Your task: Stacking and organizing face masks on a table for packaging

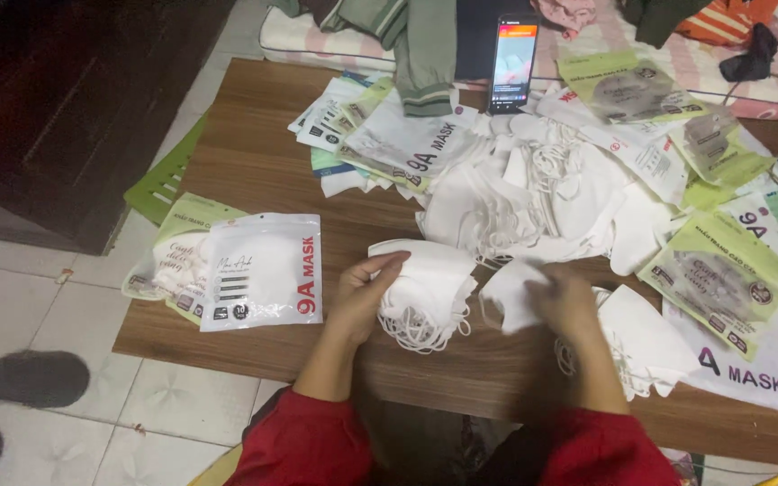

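Your left hand point(366, 292) pinches the stack of white fabric masks point(425, 292) at table point(254, 153) centre, right hand point(569, 297) blurry, grip unclear w/ one white mask point(508, 292); loose ear loops could snag, spilling the stack.

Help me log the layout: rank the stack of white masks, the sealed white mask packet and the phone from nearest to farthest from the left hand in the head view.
1. Stack of white masks: held in the left hand.
2. Sealed white mask packet: just to its left.
3. Phone: propped at the table's far edge.
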